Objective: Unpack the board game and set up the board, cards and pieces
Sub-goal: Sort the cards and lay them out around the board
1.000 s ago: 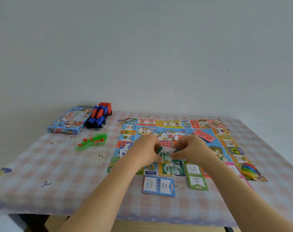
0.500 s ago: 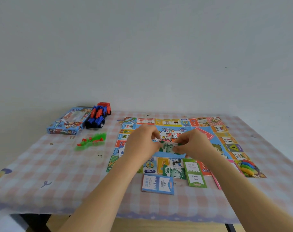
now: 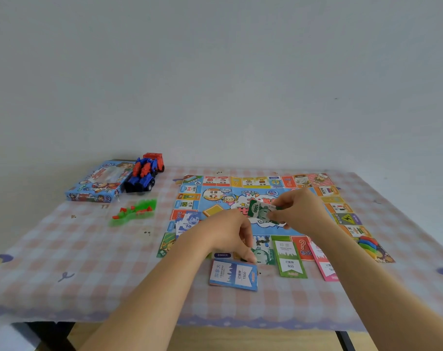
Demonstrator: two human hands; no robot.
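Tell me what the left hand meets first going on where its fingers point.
Probably the green banknote on the board's near edge, right under the left hand; whether it touches is unclear.

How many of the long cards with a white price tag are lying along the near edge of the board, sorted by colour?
Blue card: 1
Green card: 1
Pink card: 1
Total: 3
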